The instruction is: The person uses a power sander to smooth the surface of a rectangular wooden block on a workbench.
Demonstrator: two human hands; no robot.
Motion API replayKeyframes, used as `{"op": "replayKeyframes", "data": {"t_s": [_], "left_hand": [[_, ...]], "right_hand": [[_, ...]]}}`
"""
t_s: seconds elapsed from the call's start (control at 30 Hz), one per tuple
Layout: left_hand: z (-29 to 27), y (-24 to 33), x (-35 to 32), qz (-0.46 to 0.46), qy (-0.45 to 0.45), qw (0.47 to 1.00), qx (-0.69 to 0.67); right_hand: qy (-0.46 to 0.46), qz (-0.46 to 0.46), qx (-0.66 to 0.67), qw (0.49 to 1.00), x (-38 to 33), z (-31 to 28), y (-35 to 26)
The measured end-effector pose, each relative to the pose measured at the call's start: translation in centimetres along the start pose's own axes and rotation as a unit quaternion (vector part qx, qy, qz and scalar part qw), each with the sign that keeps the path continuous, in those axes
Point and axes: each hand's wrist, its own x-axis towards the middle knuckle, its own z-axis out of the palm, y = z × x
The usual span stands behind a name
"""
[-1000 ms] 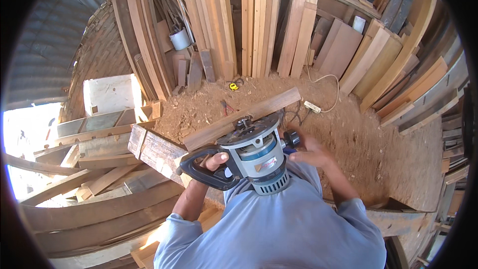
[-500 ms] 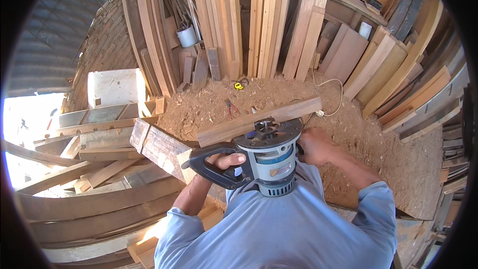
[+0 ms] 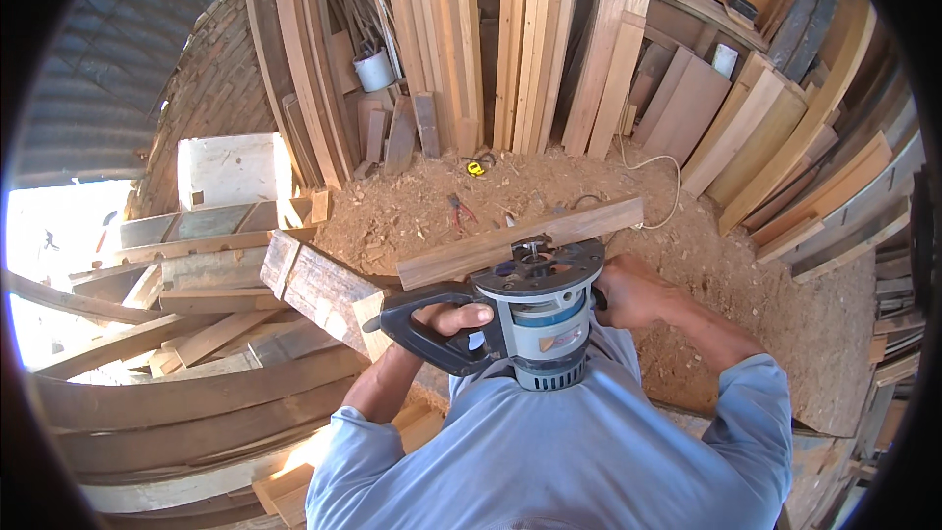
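Note:
I hold a grey and black router (image 3: 546, 334) close against my body, its round black base plate facing away and upward. My left hand (image 3: 449, 322) is wrapped through the black loop handle, the thumb lying along its top. At the router's right side, my right hand (image 3: 633, 291) is closed on a side grip, which the fingers mostly hide. A short wooden plank (image 3: 442, 263) runs slantwise just beyond the base plate. Whether the router touches that plank cannot be made out.
Sawdust covers the work surface (image 3: 756, 334). A yellow tape measure (image 3: 475, 168) and red-handled pliers (image 3: 461, 214) lie on it. A pale cord (image 3: 677, 182) curls at right. Tall boards (image 3: 535, 49) lean along the back; stacked timber (image 3: 206, 334) fills the left.
The whole view has shifted slightly. Both hands keep their hold on the router, and its pose looks nearly the same.

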Motion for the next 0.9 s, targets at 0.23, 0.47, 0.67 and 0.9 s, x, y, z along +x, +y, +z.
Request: {"op": "replayKeyframes", "data": {"t_s": [0.23, 0.47, 0.67, 0.9], "left_hand": [[-0.2, -0.6, 0.7, 0.018, 0.024, 0.999, -0.031], [-1.9, -0.5, 3.3, 0.061, 0.08, 0.991, -0.093], [-3.2, -0.2, 8.5, 0.09, 0.185, 0.976, -0.074], [-5.6, -3.5, 16.4, 0.119, 0.294, 0.948, -0.02]], "right_hand": [[0.214, -0.056, 0.154, 0.963, 0.0, 1.8, 0.6], [0.098, 0.154, 0.42, 0.889, -3.9, 11.1, 3.4], [-0.016, 0.046, 0.54, 0.84, 3.8, 9.3, 0.0], [0.08, 0.203, 0.87, 0.442, 15.9, 7.6, -1.6]]}}
